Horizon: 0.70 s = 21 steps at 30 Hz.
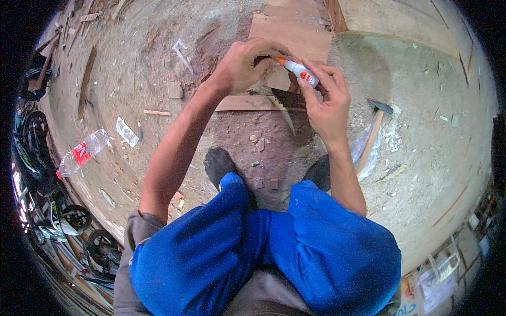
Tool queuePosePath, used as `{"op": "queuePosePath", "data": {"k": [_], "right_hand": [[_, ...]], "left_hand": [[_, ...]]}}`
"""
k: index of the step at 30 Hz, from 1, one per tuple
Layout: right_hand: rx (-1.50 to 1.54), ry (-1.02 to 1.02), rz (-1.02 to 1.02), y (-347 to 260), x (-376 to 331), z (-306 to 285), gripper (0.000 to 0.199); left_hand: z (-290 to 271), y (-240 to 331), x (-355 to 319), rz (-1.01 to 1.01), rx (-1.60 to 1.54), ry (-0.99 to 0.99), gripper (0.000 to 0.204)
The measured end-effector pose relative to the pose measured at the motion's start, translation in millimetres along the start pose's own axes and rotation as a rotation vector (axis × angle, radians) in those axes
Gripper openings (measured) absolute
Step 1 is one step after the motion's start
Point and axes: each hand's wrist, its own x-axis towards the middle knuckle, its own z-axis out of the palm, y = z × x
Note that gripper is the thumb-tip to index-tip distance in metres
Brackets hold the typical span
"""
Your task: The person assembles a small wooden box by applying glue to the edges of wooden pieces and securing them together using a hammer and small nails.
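My right hand (328, 100) is closed round a small white glue bottle (305, 76) with a red mark on it. The bottle lies tilted, its orange nozzle end (279, 60) toward my left hand (247, 66). Fingers of that left hand are pinched at the orange end; their tips are partly hidden. Beneath both hands is a flat brown board (290, 37). A wooden strip (245, 103) lies crosswise nearer me, with a dark, pointed, blade-like piece (287, 113) beside it, partly covered by my right hand.
A hammer (375, 124) lies on clear plastic at the right. An empty plastic bottle (84, 152) and a wooden stick (86, 81) are at the left. Motorbikes (37, 142) stand along the left edge. A pale plank (400, 23) lies at the far right.
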Motion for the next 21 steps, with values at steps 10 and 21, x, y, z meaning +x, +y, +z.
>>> {"op": "queuePosePath", "data": {"k": [10,21], "right_hand": [[-0.057,0.021,-0.057,-2.0,4.3,-1.5,0.034],[0.085,0.024,0.099,4.6,0.5,4.0,0.034]], "left_hand": [[5.9,-12.4,4.5,-0.04,-0.19,0.162,0.031],[-0.9,-25.2,7.7,0.118,0.109,0.125,0.028]]}}
